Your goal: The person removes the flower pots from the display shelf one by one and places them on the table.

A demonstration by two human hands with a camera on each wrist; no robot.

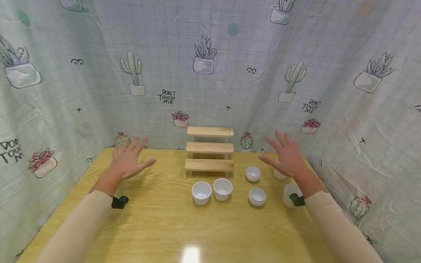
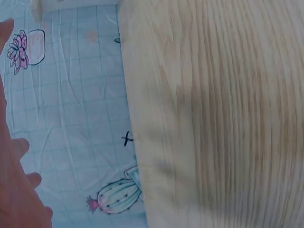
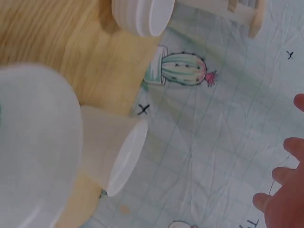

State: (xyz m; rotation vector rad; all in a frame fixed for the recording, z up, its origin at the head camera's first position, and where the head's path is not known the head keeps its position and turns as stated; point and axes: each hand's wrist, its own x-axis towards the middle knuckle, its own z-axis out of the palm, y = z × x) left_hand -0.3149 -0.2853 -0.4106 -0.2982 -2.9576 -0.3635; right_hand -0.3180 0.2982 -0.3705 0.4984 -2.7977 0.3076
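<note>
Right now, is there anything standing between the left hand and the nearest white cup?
Nothing visible stands in between. In the head view, only bare tabletop shows between the left hand and this white cup. The three-step wooden stand is behind the cup, off that path.

The left hand (image 1: 129, 160) spreads its fingers left of the wooden stand (image 1: 209, 147), the right hand (image 1: 287, 157) likewise right of it; palms, mostly hidden, seem downward.

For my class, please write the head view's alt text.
Two open, empty hands hover above a table. Between them stands a three-tier shelf, with white cups in front and to the right. Behind hangs a cactus-print curtain.
</note>
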